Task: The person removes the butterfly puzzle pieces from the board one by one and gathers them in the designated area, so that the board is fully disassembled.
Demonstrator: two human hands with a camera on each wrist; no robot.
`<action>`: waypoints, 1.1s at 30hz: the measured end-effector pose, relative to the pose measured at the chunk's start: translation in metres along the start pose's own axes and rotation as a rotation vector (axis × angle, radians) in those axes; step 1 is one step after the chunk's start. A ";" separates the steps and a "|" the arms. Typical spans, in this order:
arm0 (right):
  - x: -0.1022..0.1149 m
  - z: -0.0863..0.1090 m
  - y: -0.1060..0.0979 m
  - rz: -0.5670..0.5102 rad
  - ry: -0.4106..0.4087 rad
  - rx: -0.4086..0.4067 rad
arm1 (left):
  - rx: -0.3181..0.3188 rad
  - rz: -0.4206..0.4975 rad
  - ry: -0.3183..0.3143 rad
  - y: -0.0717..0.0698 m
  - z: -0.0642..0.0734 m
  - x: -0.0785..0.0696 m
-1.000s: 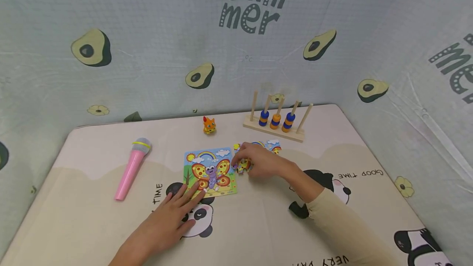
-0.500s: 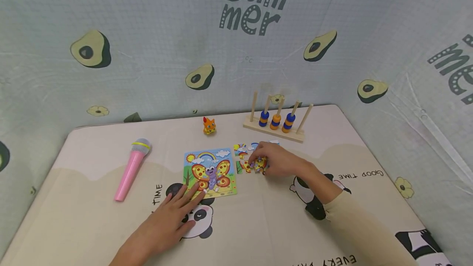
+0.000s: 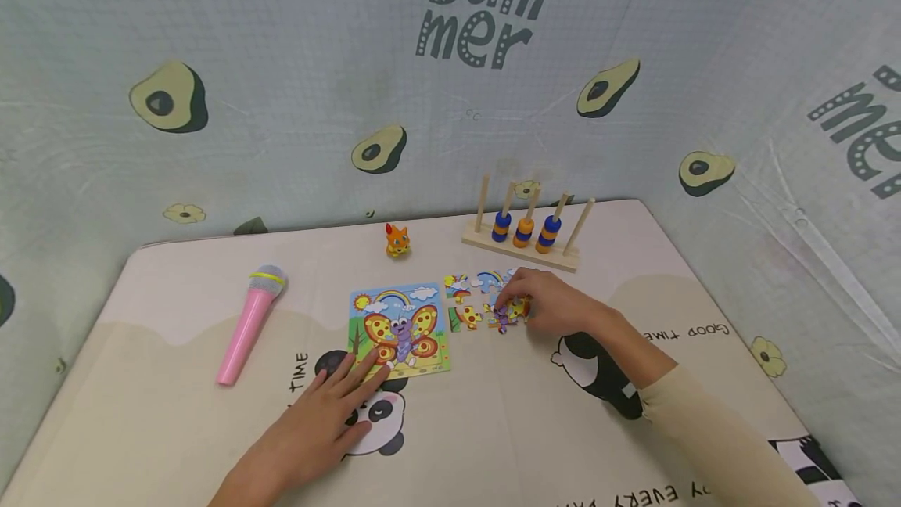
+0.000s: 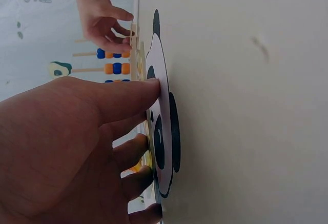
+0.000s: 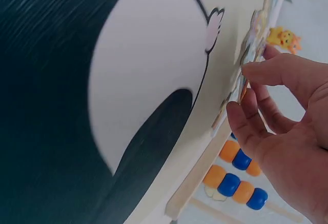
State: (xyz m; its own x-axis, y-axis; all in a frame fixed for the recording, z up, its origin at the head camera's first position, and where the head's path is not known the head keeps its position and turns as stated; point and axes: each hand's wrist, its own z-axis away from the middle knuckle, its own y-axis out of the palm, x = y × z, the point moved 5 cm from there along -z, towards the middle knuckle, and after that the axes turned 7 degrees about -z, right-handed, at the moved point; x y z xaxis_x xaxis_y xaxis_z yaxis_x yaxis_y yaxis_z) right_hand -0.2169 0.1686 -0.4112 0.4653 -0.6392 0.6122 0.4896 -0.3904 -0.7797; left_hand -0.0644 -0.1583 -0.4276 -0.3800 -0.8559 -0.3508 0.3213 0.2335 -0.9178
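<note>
My left hand [image 3: 320, 417] rests with its fingers straight and spread, fingertips on the lower left corner of the butterfly picture board [image 3: 401, 329]. To the right of that board, my right hand [image 3: 552, 302] bends over a group of loose jigsaw pieces and pinches a yellow butterfly-wing puzzle piece [image 3: 519, 309] between thumb and fingers. Just left of it lies a puzzle piece with the purple butterfly body [image 3: 500, 319]. Farther left is another wing piece [image 3: 468, 318], with a sun piece [image 3: 457, 285] and a rainbow piece [image 3: 488, 281] above. My right hand hides the pieces under it.
A wooden bead counter [image 3: 521, 245] with blue and orange beads on its pegs stands behind the pieces. An orange fox figure [image 3: 397, 242] sits at the back, and a pink toy microphone [image 3: 246, 335] lies at the left. The tablecloth [image 3: 457, 436] has panda prints.
My right hand has moved rightward along the pieces, uncovering the left wing piece and then the purple body piece. My left hand stays on the board's corner.
</note>
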 end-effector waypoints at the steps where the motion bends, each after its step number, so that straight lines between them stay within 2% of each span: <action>1: -0.001 0.001 -0.001 0.004 0.006 0.001 | -0.004 -0.001 0.003 0.000 0.000 0.000; 8: -0.009 0.007 -0.003 0.013 0.023 0.003 | 0.001 -0.002 -0.014 0.001 -0.001 0.000; 18: -0.013 0.010 -0.004 0.016 0.031 0.013 | -0.003 -0.001 0.004 0.000 0.000 -0.001; 23: -0.017 0.011 -0.002 0.043 0.036 0.003 | 0.000 -0.002 -0.007 0.004 -0.002 0.000; 33: -0.021 0.010 0.001 0.063 0.013 -0.020 | -0.026 -0.021 0.011 0.010 -0.002 0.002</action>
State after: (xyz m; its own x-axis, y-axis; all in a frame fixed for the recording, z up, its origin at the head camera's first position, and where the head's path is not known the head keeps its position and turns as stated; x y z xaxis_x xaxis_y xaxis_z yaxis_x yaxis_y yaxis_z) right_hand -0.2186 0.1881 -0.4235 0.4847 -0.6716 0.5603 0.4447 -0.3624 -0.8191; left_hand -0.0638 -0.1565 -0.4381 -0.3964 -0.8555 -0.3333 0.2904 0.2276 -0.9295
